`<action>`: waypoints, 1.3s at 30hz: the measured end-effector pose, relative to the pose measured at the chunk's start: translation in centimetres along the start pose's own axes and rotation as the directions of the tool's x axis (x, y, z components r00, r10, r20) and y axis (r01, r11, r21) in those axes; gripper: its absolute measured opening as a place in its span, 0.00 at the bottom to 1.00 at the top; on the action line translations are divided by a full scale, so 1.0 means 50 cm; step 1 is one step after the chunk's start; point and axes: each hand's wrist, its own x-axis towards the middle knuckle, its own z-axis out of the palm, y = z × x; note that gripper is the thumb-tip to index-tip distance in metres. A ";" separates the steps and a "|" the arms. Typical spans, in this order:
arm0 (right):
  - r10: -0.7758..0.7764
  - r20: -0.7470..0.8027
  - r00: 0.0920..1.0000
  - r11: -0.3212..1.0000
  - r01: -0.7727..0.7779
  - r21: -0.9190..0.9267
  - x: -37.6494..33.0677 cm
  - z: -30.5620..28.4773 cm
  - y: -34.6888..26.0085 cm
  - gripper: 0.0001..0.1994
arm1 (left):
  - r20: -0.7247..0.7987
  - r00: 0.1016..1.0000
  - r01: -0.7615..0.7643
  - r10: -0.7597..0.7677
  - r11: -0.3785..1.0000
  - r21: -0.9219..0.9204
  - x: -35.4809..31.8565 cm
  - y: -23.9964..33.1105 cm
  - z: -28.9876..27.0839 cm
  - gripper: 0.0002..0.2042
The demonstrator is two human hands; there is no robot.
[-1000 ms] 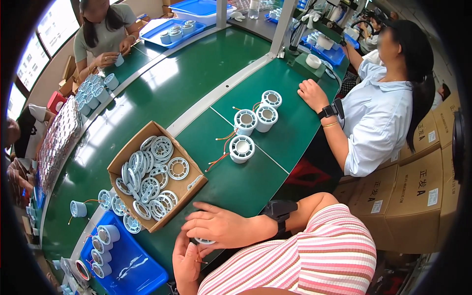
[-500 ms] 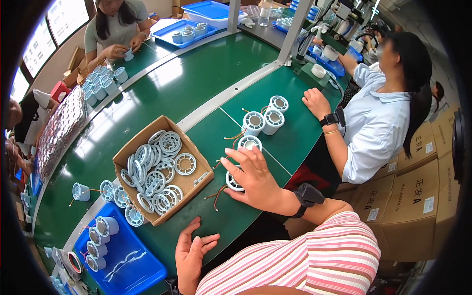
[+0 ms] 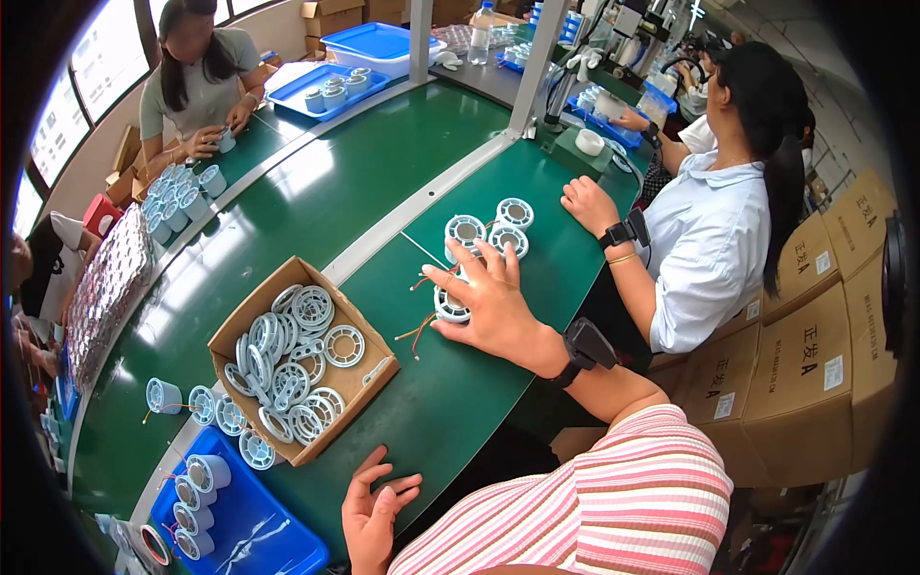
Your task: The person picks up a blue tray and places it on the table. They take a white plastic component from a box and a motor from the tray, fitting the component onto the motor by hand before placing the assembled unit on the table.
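At far left, a shiny silver wrapped stack (image 3: 110,297) slants along the green bench (image 3: 316,211), beside a cluster of light-blue cups (image 3: 172,203). Behind that cluster a co-worker (image 3: 196,86) in a grey-green top holds a small light-blue cup (image 3: 226,144) in both hands. Nearer, a light-blue cylinder (image 3: 164,396) lies on its side with thin wires trailing, and three ring-topped pieces (image 3: 230,417) run from it towards an open cardboard box (image 3: 369,388). Just below them, a blue tray (image 3: 299,548) carries a slanting row of light-blue housings (image 3: 194,517) along its left side. The box is heaped with pale slotted rings (image 3: 287,364), some flat, some on edge.

To the right of the tray, the left hand (image 3: 377,513) is empty, its fingers loosely bent and parted, near the bench's front edge. Farther right, the right hand (image 3: 489,297) spreads over a ring-topped cylinder (image 3: 447,303) on the bench, thumb and fingers around it; whether they grip it cannot be told. Three similar cylinders (image 3: 509,241) stand grouped just beyond the fingertips. At right sits a co-worker in a pale-blue shirt (image 3: 709,249), with brown cartons (image 3: 795,383) stacked behind.
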 end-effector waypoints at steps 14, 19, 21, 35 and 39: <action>0.084 -0.035 0.996 0.994 -0.086 -0.066 0.037 0.017 0.149 0.33 | 0.031 0.996 0.088 -0.089 0.996 0.011 0.000 0.014 -0.003 0.16; 0.135 -0.037 0.990 0.984 -0.138 -0.115 0.058 0.018 0.195 0.33 | 0.015 0.996 0.092 -0.092 0.996 0.005 0.003 0.017 -0.002 0.15; 0.152 -0.038 0.988 0.978 -0.156 -0.141 0.064 0.015 0.218 0.33 | 0.018 0.995 0.096 -0.096 0.995 0.004 0.006 0.017 -0.002 0.15; 0.200 -0.043 0.979 0.978 -0.197 0.072 0.083 0.032 0.295 0.39 | 0.009 1.000 -0.026 0.026 1.000 0.002 -0.008 -0.002 0.003 0.15; 0.133 -0.141 0.981 0.991 -0.132 0.016 0.076 0.034 0.273 0.44 | 0.033 0.999 -0.037 0.038 0.999 -0.023 -0.022 -0.011 -0.018 0.15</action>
